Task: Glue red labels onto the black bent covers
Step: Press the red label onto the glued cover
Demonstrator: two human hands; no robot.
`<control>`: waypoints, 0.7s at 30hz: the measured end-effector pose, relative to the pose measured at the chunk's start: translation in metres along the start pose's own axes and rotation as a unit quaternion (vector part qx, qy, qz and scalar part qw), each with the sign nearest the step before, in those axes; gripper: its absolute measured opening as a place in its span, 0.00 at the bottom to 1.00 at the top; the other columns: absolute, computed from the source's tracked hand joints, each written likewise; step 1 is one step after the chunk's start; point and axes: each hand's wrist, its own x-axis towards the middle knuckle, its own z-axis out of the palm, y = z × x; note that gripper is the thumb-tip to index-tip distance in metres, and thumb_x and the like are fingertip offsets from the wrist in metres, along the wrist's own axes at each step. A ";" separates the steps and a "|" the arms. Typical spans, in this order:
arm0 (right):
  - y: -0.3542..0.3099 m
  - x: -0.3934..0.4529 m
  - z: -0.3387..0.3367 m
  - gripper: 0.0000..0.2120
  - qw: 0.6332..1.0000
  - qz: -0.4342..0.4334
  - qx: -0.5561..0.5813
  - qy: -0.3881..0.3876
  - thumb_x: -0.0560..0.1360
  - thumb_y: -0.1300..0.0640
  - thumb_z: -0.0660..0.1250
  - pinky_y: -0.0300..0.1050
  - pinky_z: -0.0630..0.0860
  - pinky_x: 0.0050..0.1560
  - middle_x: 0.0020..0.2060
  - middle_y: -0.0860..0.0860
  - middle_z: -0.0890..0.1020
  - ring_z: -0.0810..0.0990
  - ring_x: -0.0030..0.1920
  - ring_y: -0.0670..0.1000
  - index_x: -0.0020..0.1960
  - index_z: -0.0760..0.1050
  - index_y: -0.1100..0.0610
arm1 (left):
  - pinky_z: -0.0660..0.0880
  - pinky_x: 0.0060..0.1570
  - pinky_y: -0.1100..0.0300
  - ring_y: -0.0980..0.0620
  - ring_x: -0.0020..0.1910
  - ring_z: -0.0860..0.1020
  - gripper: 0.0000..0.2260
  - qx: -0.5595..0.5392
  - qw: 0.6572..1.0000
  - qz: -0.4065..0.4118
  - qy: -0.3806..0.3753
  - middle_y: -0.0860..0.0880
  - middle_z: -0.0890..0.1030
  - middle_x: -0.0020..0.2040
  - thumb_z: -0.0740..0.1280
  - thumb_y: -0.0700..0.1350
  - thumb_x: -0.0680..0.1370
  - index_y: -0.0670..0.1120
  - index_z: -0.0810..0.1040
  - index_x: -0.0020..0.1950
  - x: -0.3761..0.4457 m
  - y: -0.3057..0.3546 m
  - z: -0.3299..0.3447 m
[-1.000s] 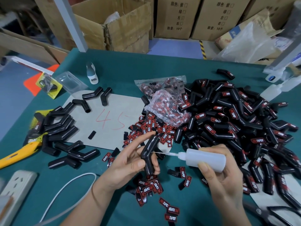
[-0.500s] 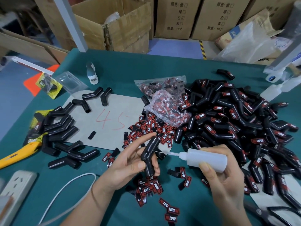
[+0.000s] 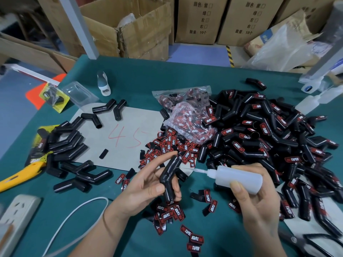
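Glue bottle nozzle close to a black cover held over the table

The left hand (image 3: 146,184) grips a black bent cover (image 3: 169,178) between thumb and fingers, upright above loose red labels (image 3: 169,214) on the green table (image 3: 185,78). The right hand (image 3: 258,206) grips a white glue bottle (image 3: 239,179), its thin nozzle pointing at the cover, just beside it; the labelled covers pile (image 3: 269,134) lies behind

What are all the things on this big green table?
Bent cover: one, black, held in left hand.
Glue bottle: one, white, in right hand, nozzle toward cover.
Labelled covers: big heap, black with red, right.
Plain covers: small pile, black, left.
Loose labels: many, red, centre.
Label bag: clear, behind labels.
Knife: yellow, left edge.
Power strip: white, bottom left.
Hands: left hand, right hand.
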 end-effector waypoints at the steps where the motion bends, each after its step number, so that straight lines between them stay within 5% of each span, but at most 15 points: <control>1: 0.000 0.000 0.000 0.11 1.000 0.001 0.002 0.002 0.73 0.50 0.70 0.31 0.77 0.44 0.48 0.43 0.81 0.82 0.46 0.43 0.55 0.81 0.40 | 0.79 0.54 0.44 0.37 0.51 0.81 0.33 0.001 1.000 0.000 -0.001 0.37 0.81 0.53 0.70 0.42 0.83 0.42 0.57 0.84 0.000 0.000 0.000; 21: -0.004 0.001 0.001 0.11 1.000 -0.006 -0.005 0.014 0.72 0.49 0.70 0.30 0.76 0.44 0.47 0.42 0.80 0.82 0.45 0.41 0.54 0.80 0.39 | 0.78 0.54 0.44 0.36 0.51 0.81 0.33 -0.003 1.000 0.007 -0.012 0.36 0.80 0.53 0.69 0.41 0.84 0.41 0.55 0.85 0.001 -0.001 -0.003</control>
